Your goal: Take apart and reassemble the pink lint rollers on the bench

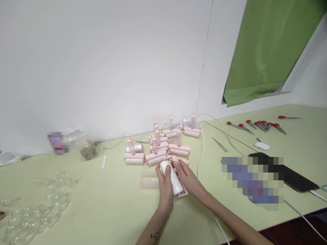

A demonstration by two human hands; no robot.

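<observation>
My left hand (165,182) is closed around a white lint-roller refill (172,178), its thumb lying along the top. My right hand (187,175) grips a pink lint-roller frame (183,194), which lies against the right side of the refill; whether the refill is seated in it I cannot tell. Just left of my left hand, a translucent pinkish cover (149,180) rests on the table. Beyond my hands stand several pink lint rollers with clear handles, among them one lint roller (134,158) at the left. Behind that one lies another white roll (135,148).
Clear, bubble-like plastic pieces (38,214) spread over the left of the table (109,204). Several red-ended tools (260,125), tweezers (220,144), a white earbud case (262,146) and a dark phone (293,175) lie to the right. A white cable (201,153) runs beside my right hand.
</observation>
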